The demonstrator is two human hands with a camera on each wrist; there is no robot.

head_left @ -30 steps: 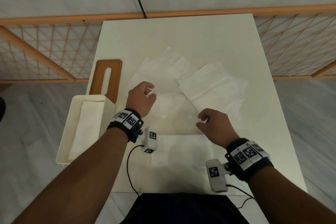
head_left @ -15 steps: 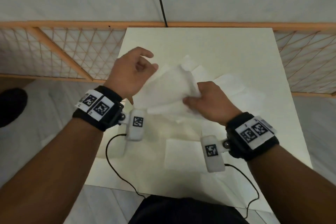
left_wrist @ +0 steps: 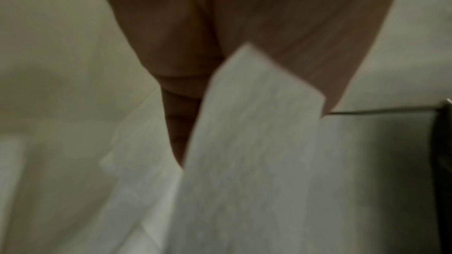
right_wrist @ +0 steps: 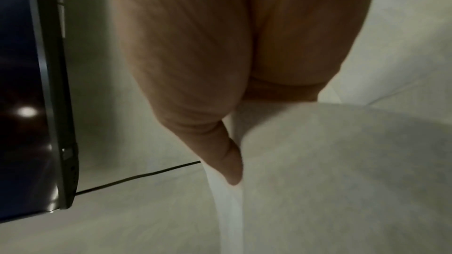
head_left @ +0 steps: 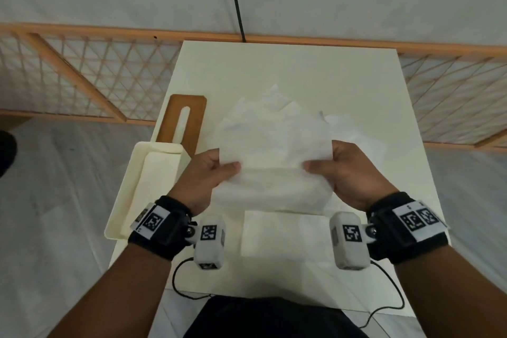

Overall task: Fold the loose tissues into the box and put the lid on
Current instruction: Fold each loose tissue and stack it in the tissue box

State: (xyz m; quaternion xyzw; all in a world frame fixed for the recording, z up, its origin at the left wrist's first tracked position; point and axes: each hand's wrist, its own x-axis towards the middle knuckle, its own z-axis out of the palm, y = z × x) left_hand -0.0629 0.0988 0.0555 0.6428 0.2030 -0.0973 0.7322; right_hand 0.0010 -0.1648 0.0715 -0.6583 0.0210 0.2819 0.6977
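Observation:
I hold a white tissue [head_left: 271,153] spread above the table between both hands. My left hand [head_left: 219,167] pinches its left edge, thumb on top, and my right hand [head_left: 323,164] pinches its right edge. In the left wrist view the tissue [left_wrist: 257,142] runs out from under the thumb [left_wrist: 318,65]. In the right wrist view the thumb [right_wrist: 229,161] presses on the tissue [right_wrist: 342,161]. The cream box [head_left: 120,214] stands open at the table's left edge with folded tissue inside. The brown slotted lid [head_left: 192,118] lies flat behind it.
More loose tissues [head_left: 356,134] lie on the cream table [head_left: 274,68] behind the held one, and a folded tissue [head_left: 285,230] lies flat near me. Black cables [head_left: 389,307] trail off the front edge. An orange lattice fence [head_left: 82,77] surrounds the table.
Both hands have lifted one tissue from the pile, moved apart and drawn it nearer to me, spreading it out flat between them.

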